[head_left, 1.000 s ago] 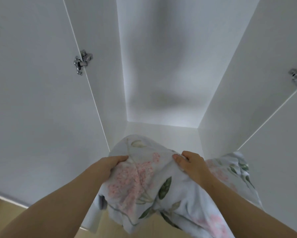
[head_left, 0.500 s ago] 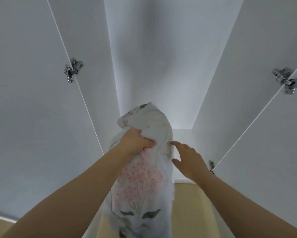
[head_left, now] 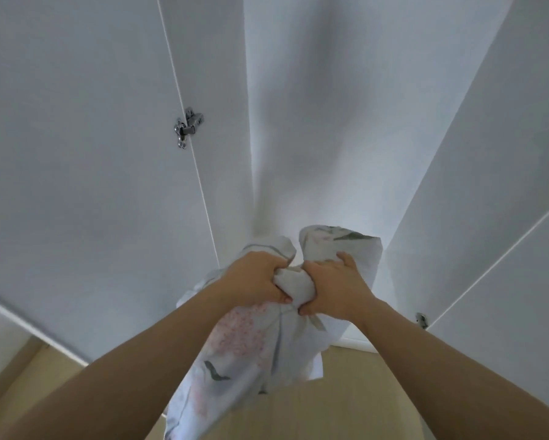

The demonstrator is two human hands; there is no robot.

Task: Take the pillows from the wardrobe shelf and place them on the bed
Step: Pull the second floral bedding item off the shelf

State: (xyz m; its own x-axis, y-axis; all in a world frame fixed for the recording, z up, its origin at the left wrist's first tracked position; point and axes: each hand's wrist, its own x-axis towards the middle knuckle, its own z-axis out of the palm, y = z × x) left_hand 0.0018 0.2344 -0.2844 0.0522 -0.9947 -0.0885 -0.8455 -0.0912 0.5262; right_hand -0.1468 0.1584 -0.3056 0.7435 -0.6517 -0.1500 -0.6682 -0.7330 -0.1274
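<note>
floral pillow [head_left: 244, 341] | crumpled, soft, maybe cotton | left hand [head_left: 254, 281], right hand [head_left: 333, 292] grip

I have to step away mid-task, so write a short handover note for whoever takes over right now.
The left hand grips the bunched floral pillow; the right hand grips the same bunch beside it.
The pillow hangs in front of the open wardrobe.
Done: pillow grasped.
Left: carry it to the bed, not in view; whether more pillows remain cannot be told.

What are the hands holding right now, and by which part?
Both grip the floral pillow: the left hand and right hand clutch bunched fabric side by side near its upper end, the rest hanging below.
</note>
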